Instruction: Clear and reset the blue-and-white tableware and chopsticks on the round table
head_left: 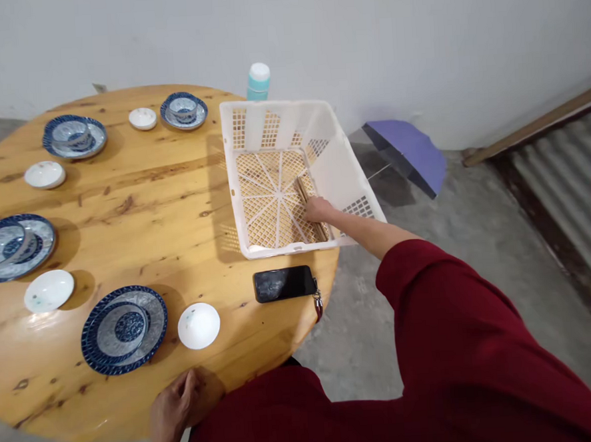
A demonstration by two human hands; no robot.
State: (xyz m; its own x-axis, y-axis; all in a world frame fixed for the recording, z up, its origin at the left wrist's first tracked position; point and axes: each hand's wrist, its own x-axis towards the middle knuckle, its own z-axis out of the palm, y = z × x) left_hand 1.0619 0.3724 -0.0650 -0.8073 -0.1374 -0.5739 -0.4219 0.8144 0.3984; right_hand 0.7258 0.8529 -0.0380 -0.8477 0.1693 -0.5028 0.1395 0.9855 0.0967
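My right hand [319, 210] reaches down into a white plastic basket [344, 148], its fingers closed around a bundle of brown chopsticks [302, 190]. The chopsticks lie slantwise along the basket's right side, and my hand hides their middle. My left hand [176, 401] rests at the near edge of the wooden table [175, 215], fingers curled in, with nothing visible in them. Closest to it are a small white dish [198, 325] and a blue-patterned plate [157, 299] bearing a bowl [129, 328].
A black phone [283, 284] with a strap lies in front of the basket. More blue plates with bowls [72, 134] and white dishes [45, 174] ring the table. Behind the basket stands a turquoise bottle [258, 83]. An open purple umbrella [411, 147] sits on the floor.
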